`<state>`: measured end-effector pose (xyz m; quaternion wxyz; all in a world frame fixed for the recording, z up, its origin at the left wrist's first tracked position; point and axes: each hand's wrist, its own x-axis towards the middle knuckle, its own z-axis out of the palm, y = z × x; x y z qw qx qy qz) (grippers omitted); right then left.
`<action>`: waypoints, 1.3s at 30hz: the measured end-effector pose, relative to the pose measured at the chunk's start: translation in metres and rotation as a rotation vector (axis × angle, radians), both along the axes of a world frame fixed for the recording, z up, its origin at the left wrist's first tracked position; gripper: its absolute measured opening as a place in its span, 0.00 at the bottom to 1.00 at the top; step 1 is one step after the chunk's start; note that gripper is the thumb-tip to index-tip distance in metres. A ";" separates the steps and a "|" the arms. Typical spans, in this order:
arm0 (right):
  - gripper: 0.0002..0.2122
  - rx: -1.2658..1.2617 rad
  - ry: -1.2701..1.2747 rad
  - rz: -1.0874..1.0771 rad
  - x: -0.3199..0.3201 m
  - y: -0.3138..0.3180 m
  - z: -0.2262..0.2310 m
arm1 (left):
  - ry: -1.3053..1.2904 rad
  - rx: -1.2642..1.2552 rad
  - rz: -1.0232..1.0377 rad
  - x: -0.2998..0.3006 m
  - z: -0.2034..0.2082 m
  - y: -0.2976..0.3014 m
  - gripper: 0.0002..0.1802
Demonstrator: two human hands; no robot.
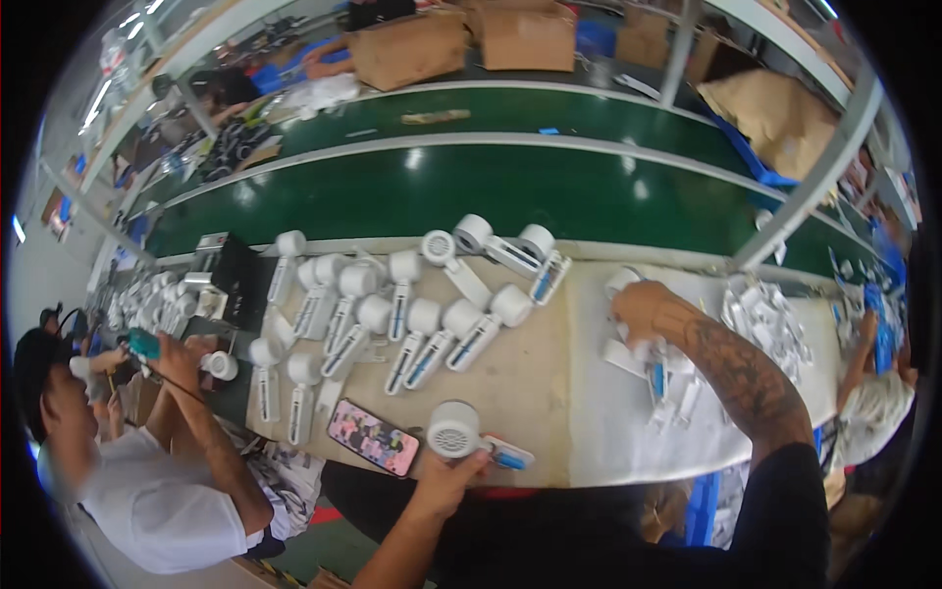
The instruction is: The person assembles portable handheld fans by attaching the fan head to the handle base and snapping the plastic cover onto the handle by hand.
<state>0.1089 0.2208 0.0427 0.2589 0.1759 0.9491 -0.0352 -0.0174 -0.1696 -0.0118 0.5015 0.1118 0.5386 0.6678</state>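
Observation:
My left hand (446,483) is closed around a small white handheld fan (454,429) at the table's front edge. Its round grille faces up, and blue shows in its handle beside my fingers. Farther right, my right hand (648,309) reaches down with fingers curled among white fan parts (623,359); the fingertips and whatever they grip are hidden. To the left and middle, several similar white fans (424,316) lie in a loose cluster, many with open handles showing blue inside. A phone (373,436) with a colourful picture on its screen lies left of the fan I hold.
Shiny white handle pieces (765,319) are heaped at the right. A green conveyor belt (471,191) crosses beyond the table (535,393), with cardboard boxes (409,47) behind. At the left, a co-worker (162,471) holds a teal tool (143,343) near a black box-shaped device (222,275). Metal posts (819,187) frame the bench.

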 end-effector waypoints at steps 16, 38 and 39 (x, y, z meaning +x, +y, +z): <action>0.11 -0.757 1.138 -0.398 0.041 -0.056 0.071 | -0.190 0.196 0.283 -0.023 0.005 0.037 0.14; 0.09 -1.718 0.969 -0.791 -0.019 -0.207 0.017 | -0.046 0.475 0.361 -0.017 0.063 0.053 0.24; 0.09 -1.733 1.020 -0.791 -0.019 -0.209 0.013 | -0.050 0.473 0.358 -0.016 0.062 0.054 0.24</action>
